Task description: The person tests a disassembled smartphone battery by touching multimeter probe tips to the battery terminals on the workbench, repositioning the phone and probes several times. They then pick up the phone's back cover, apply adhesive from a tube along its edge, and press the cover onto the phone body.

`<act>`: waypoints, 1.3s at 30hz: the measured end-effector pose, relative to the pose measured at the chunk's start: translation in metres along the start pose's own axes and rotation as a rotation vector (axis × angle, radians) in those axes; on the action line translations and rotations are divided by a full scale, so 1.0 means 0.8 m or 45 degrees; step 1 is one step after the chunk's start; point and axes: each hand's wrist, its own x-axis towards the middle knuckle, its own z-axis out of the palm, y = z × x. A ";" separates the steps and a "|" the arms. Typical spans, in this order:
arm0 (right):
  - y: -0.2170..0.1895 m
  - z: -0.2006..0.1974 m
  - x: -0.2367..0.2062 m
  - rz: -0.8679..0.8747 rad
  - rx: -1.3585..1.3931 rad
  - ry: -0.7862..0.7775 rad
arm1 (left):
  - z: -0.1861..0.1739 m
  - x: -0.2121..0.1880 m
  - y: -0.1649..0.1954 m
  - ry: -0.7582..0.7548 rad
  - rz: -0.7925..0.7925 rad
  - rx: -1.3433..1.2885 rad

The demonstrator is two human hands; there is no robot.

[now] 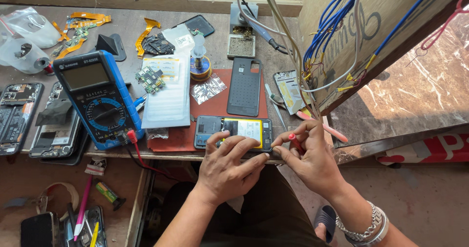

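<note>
At the bench's front edge, the left hand (228, 165) presses flat, fingers spread, on the opened black smartphone with its yellow-edged battery (233, 133), while the right hand (308, 159), curled closed, pinches a small red-handled tool (295, 142) beside the phone's right end, so steady, fine tip placement is needed.

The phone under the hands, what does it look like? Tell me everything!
The opened phone lies flat at the bench's front edge on a red mat, back cover off. Inside shows a white battery with a yellow border in a dark bluish frame. The left hand presses on its lower edge; the right hand holds a red-handled tool at its right end.
</note>
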 end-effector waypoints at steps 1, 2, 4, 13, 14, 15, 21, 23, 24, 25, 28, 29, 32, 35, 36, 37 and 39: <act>0.001 0.000 0.000 -0.015 -0.032 -0.001 | 0.000 0.000 0.000 0.005 0.008 -0.001; 0.002 0.000 -0.001 -0.023 -0.031 -0.007 | 0.000 0.000 0.001 0.003 0.004 -0.006; 0.004 0.001 -0.001 -0.039 -0.025 -0.020 | 0.000 0.000 0.000 -0.003 -0.005 -0.016; 0.006 0.004 -0.001 -0.057 -0.057 -0.020 | 0.000 -0.002 -0.002 -0.034 -0.023 -0.025; 0.006 0.004 -0.001 -0.068 -0.065 -0.018 | 0.000 -0.001 -0.002 -0.035 -0.021 -0.024; 0.005 0.005 -0.001 -0.079 -0.074 -0.016 | 0.000 -0.002 -0.002 -0.036 -0.020 -0.023; 0.000 0.005 -0.002 -0.090 -0.087 -0.035 | 0.000 -0.002 0.000 -0.051 -0.039 -0.024; -0.003 0.006 -0.002 -0.082 -0.105 -0.026 | 0.000 -0.002 0.000 -0.049 -0.040 -0.026; -0.005 0.008 -0.002 -0.077 -0.121 -0.015 | -0.001 -0.001 -0.001 -0.049 -0.039 -0.029; -0.007 0.008 -0.003 -0.072 -0.138 -0.005 | -0.001 -0.001 -0.001 -0.049 -0.040 -0.033; -0.016 0.010 -0.004 -0.180 -0.308 0.023 | -0.002 -0.001 0.000 -0.056 -0.041 -0.028; -0.019 0.009 -0.004 -0.124 -0.363 0.020 | -0.003 0.000 0.000 -0.062 -0.042 -0.032; -0.027 0.007 -0.004 -0.031 -0.482 0.010 | -0.004 0.001 0.000 -0.073 -0.043 -0.042; -0.032 0.005 0.002 -0.051 -0.518 -0.002 | -0.005 0.002 0.000 -0.064 -0.037 -0.038; -0.034 0.002 0.005 -0.023 -0.534 -0.009 | -0.005 0.002 0.001 -0.062 -0.041 -0.040; -0.035 0.000 0.007 0.004 -0.550 -0.017 | -0.005 0.002 0.001 -0.060 -0.045 -0.042; -0.037 -0.007 0.010 0.149 -0.463 -0.036 | -0.005 0.002 0.000 -0.069 -0.038 -0.041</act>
